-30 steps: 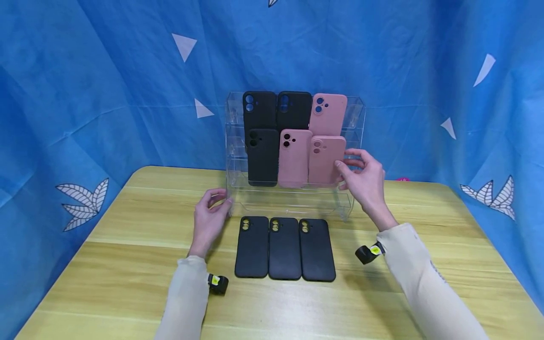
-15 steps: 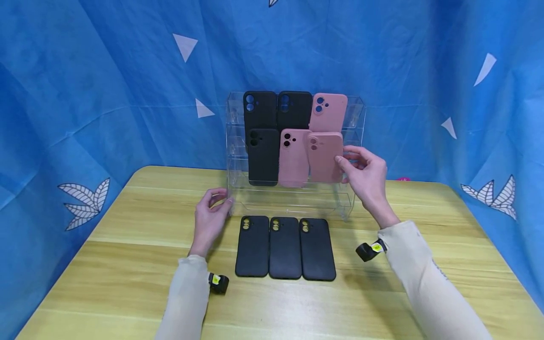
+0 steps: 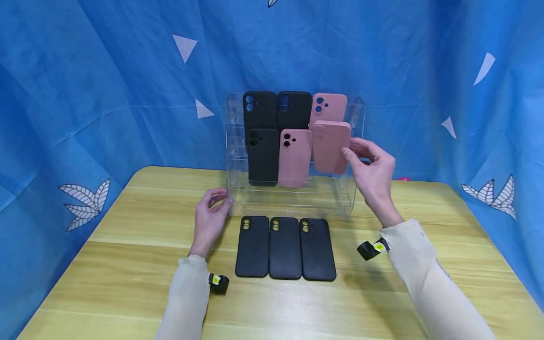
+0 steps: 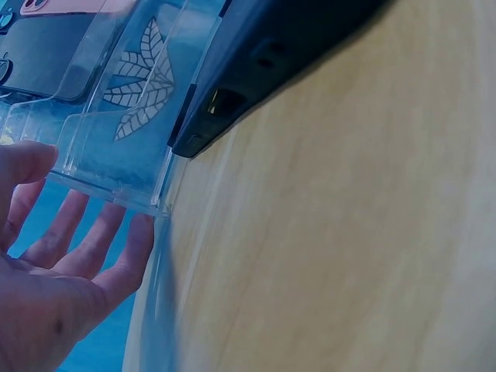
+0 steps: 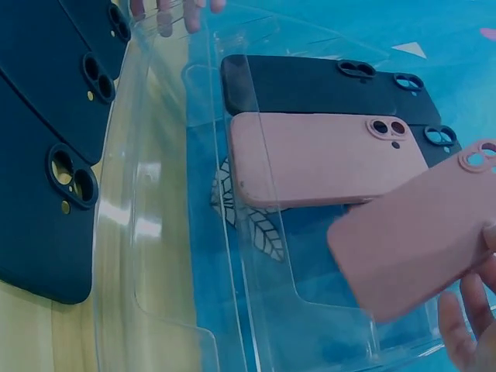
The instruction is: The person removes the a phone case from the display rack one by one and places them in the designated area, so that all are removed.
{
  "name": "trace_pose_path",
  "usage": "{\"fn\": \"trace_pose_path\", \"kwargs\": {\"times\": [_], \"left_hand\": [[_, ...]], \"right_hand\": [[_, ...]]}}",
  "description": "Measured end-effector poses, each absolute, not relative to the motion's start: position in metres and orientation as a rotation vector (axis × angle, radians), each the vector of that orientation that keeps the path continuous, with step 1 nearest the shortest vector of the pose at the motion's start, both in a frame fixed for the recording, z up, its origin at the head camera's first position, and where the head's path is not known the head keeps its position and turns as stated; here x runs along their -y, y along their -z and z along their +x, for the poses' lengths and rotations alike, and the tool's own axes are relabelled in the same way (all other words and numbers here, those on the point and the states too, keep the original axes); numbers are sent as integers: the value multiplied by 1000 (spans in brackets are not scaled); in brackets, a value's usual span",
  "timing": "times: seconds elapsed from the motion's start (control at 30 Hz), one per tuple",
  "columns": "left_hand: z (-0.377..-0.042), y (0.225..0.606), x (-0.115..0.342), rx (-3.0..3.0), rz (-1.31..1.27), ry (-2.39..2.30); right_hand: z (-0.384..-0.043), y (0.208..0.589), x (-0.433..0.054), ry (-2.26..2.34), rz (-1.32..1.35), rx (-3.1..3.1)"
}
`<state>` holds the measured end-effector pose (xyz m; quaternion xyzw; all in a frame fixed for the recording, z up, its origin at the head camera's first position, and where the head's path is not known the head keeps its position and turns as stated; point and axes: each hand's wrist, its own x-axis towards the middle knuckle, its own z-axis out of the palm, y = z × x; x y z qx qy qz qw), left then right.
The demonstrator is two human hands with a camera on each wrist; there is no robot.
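Note:
My right hand (image 3: 374, 172) pinches a pink phone case (image 3: 331, 148) by its right edge, thumb in front. In the right wrist view this pink phone case (image 5: 422, 236) tilts above the front tier of a clear acrylic display stand (image 3: 293, 200). My left hand (image 3: 210, 219) rests its fingertips and thumb against the stand's left side; the left wrist view shows these fingers (image 4: 93, 240) at the clear panel's edge. Beside the held case, another pink case (image 3: 294, 158) and a black case (image 3: 262, 158) stand in the same tier.
Two black cases (image 3: 294, 111) and a pink case (image 3: 329, 107) stand in the tier behind. Three black cases (image 3: 284, 250) lie side by side on the wooden table (image 3: 127, 269) before the stand. A blue curtain (image 3: 136, 85) hangs behind.
The right hand has raised the pink case up and slightly right from its slot in the front tier, tilting its top back. The left hand has stayed in place at the stand.

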<state>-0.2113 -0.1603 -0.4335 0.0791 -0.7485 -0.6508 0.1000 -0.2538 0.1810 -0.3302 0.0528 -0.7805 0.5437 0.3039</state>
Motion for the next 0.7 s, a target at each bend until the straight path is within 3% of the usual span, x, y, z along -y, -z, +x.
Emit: {"fn": "trace_pose_path", "kwargs": {"times": [0.7], "left_hand": [[-214,437,161,2194,236,1936]], "right_hand": [[-231,340,-195,-1721,240,2123]]}}
